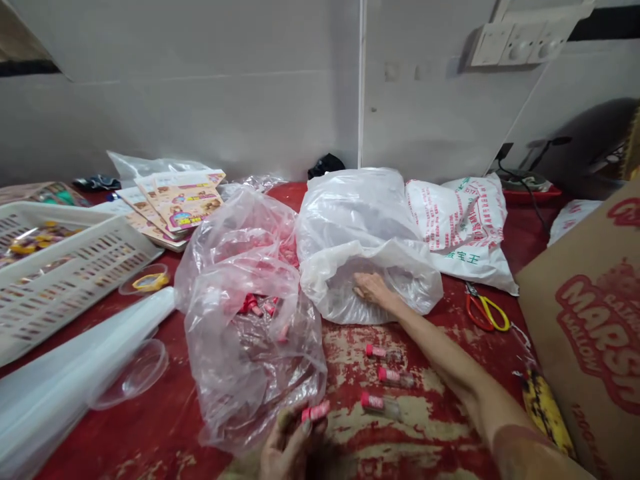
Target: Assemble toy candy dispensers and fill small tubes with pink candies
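My right hand [369, 287] reaches forward into the mouth of a milky white plastic bag [350, 220]; its fingers are hidden in the bag. At the bottom edge, my left hand [287, 447] is closed on a small red-capped vial [315, 411]. Three more red-capped clear vials [383, 377] lie on the worn red table [150, 427] between my arms. A clear plastic bag [250, 320] with several red caps inside stands in front of my left hand.
A white slotted basket [55, 267] sits at the left, with printed cards [177, 200] behind it and a clear plastic roll [75, 373] in front. Red and yellow scissors [485, 312], a printed white sack [460, 227], a cardboard marshmallow box [595, 320] and a banana [547, 407] are on the right.
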Available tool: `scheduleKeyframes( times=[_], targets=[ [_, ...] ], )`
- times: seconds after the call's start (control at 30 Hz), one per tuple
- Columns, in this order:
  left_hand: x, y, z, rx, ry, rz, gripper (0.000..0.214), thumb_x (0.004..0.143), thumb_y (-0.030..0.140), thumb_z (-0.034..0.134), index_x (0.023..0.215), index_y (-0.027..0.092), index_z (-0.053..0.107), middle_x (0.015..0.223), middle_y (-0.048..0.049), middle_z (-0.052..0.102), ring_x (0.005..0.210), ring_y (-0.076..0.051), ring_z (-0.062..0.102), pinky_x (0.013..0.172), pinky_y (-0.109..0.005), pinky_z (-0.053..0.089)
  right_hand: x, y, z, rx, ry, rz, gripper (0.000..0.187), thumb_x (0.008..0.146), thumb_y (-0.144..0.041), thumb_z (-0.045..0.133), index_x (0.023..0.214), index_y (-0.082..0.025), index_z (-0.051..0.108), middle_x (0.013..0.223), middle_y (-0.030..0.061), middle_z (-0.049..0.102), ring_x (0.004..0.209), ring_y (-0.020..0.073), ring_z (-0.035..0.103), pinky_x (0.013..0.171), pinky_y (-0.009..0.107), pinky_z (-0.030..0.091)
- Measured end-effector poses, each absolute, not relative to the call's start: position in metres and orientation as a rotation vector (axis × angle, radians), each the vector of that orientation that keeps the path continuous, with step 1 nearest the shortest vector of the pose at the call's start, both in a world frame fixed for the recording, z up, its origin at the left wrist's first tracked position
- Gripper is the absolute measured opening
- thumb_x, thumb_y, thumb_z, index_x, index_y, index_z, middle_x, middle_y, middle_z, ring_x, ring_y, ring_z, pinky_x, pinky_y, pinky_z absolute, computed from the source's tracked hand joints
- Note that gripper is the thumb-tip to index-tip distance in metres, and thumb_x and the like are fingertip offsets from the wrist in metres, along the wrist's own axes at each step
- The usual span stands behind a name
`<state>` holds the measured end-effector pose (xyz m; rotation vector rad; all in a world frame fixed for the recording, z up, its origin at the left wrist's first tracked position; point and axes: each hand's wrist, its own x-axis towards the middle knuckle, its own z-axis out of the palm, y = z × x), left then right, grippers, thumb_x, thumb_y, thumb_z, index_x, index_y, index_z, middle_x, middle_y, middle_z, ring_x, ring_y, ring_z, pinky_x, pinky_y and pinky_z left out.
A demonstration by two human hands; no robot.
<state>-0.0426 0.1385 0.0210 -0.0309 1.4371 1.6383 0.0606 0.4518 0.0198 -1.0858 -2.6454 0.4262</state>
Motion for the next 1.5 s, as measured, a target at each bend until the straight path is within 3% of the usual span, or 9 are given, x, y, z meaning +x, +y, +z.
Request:
scheduleKeyframes(
  times=[0.17,0.4,0.83,1.03,1.2,1.37,1.5],
  targets=[
    [-0.023,0.164,0.043,0.058,1.342,1.667,0.05,0.045,0.035,0.086,0.087,0.018,0.064,0.087,-0.0036,0.072,0.083,-0.02,0.069,0.077,-0.027,0.055,0.131,0.348,0.026,-0.849,-2.57,0.761,0.02,0.092,-0.022,0.048,0.109,-0.017,0.058,0.104,0.0061,0.064,0.095,0.0153,0.059,0.082,0.025,0.045],
    [0.017,0.173,0.032,0.324,1.349,1.555,0.036,0.061,0.032,0.078,0.092,0.018,0.065,0.083,-0.0013,0.068,0.069,-0.014,0.063,0.065,-0.024,0.051,0.196,0.262,0.029,-0.783,-2.259,1.093,0.027,0.09,-0.027,0.05,0.115,-0.023,0.058,0.104,0.0062,0.063,0.096,0.0187,0.058,0.082,0.031,0.048],
    [0.028,0.16,0.032,0.488,1.471,1.441,0.029,0.062,0.031,0.077,0.087,0.018,0.068,0.083,-0.0017,0.07,0.074,-0.015,0.063,0.072,-0.025,0.05,0.207,0.247,0.017,-0.693,-2.292,0.939,0.032,0.089,-0.017,0.048,0.12,-0.022,0.052,0.103,0.0078,0.055,0.093,0.0188,0.055,0.078,0.031,0.048],
    [0.04,0.158,0.033,0.568,1.464,1.394,0.025,0.064,0.031,0.075,0.086,0.02,0.073,0.087,-0.0039,0.072,0.082,-0.019,0.065,0.075,-0.027,0.051,0.203,0.239,0.015,-0.745,-2.266,0.973,0.026,0.085,-0.016,0.048,0.11,-0.02,0.053,0.098,0.0074,0.058,0.089,0.0188,0.055,0.074,0.029,0.047],
    [0.037,0.154,0.028,0.695,1.472,1.337,0.024,0.069,0.032,0.071,0.091,0.022,0.075,0.095,-0.0058,0.072,0.092,-0.023,0.064,0.085,-0.03,0.048,0.203,0.233,0.016,-0.861,-2.244,1.176,0.015,0.086,-0.026,0.05,0.098,-0.02,0.056,0.088,0.0037,0.061,0.078,0.0169,0.056,0.071,0.028,0.044],
    [0.033,0.154,0.024,0.745,1.5,1.283,0.024,0.068,0.034,0.07,0.087,0.02,0.075,0.094,-0.0071,0.072,0.091,-0.024,0.063,0.085,-0.032,0.048,0.199,0.226,0.021,-1.042,-2.093,1.466,0.022,0.091,-0.037,0.046,0.084,-0.019,0.059,0.075,-0.0003,0.059,0.07,0.0145,0.053,0.064,0.025,0.04],
    [0.031,0.152,0.019,0.722,1.515,1.302,0.022,0.069,0.033,0.07,0.086,0.02,0.074,0.09,-0.0051,0.072,0.087,-0.021,0.063,0.082,-0.031,0.048,0.199,0.224,0.025,-1.048,-2.142,1.404,0.021,0.085,-0.028,0.053,0.105,-0.021,0.055,0.097,0.0026,0.061,0.085,0.017,0.054,0.074,0.027,0.041]
  ],
)
